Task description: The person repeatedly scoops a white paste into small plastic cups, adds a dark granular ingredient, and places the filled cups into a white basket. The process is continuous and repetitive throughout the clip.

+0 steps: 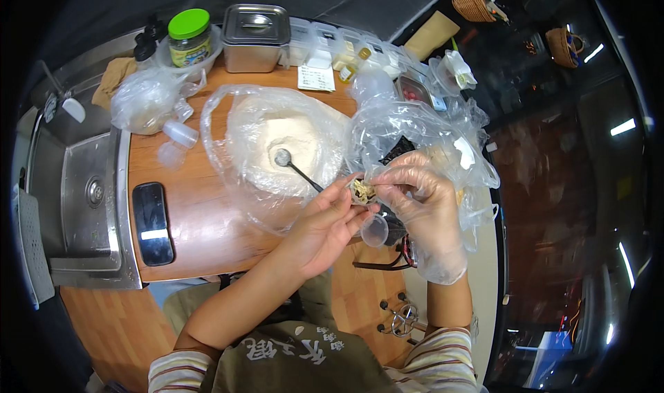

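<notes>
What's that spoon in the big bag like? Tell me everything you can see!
The spoon looks like metal, with a small round shiny bowl and a thin dark handle. Its bowl rests on the pale, floury-looking heap inside the big clear plastic bag, which lies open on the wooden counter. The handle slants down to the right, toward the left hand, and no hand grips it. Whether anything sits in its bowl is too small to tell.

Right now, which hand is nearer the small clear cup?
Left. The left hand has its fingers right beside the small clear cup, seemingly touching it. The gloved right hand is just above and right of it, pinching food.
</notes>
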A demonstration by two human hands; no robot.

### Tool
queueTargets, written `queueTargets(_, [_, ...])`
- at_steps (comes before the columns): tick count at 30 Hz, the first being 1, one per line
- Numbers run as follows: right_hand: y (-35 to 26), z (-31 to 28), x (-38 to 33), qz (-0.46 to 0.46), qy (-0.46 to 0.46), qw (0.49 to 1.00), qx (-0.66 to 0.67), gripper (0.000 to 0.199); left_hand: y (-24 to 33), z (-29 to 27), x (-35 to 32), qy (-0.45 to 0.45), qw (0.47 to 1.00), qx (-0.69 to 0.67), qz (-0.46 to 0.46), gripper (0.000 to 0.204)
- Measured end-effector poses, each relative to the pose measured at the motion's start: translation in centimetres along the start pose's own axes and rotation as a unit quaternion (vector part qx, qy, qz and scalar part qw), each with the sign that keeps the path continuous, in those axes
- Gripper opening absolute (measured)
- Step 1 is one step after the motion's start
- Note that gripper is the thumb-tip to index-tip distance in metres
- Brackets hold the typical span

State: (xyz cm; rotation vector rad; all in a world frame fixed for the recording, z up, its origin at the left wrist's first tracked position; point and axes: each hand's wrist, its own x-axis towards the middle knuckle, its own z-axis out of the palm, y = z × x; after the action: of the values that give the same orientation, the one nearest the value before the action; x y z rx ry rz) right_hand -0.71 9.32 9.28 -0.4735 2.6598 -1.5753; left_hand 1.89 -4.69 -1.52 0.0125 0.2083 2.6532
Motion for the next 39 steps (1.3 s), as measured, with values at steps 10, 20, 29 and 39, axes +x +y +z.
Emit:
queueTargets(10, [-4.0, 5.1, -0.1, -0.004, -0.006, 1.000, 0.021, 0.013, 4.5, -0.2, -5.1, 0.004, 0.998, 0.019, 0.058, 0.052])
queueTargets(20, [-5.1, 9.2, -1.8, -0.049, -0.154, 0.987, -0.024, 0.076, 8.0, -1.3, -10.3, -0.046, 0.993, -0.019, 0.109, 0.044])
queueTargets(29, [-4.0, 15.1, -2.7, 0.061, -0.051, 0.980, 0.181, 0.019, 8.5, -2.0, -13.8, 0.027, 0.985, 0.098, 0.140, 0.049])
queueTargets(39, [-2.8, 19.9, -3.8, 0.157, -0.071, 0.960, 0.222, 0.023, 8.9, -3.7, -17.0, 0.212, 0.908, 0.290, 0.214, 0.043])
